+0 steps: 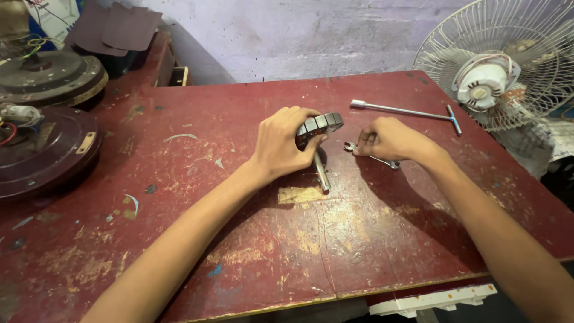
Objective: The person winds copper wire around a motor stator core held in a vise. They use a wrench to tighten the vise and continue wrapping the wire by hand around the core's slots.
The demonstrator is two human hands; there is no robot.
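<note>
Stator, round grey laminated metal ring (320, 127), at table centre, tilted on its shaft; our left hand (280, 145) clamps it steady, right hand (387, 139) closed on small steel spanner (366, 152), on worn red wooden table (269, 251)

rotor core (320, 127) with shaft on the table (239, 239) under the left hand (280, 142), spanner (373, 157) under the right hand (387, 139), t-handle wrench (406, 111) behind it, fan (502, 66) further right, motor housings (48, 119) far left
</note>
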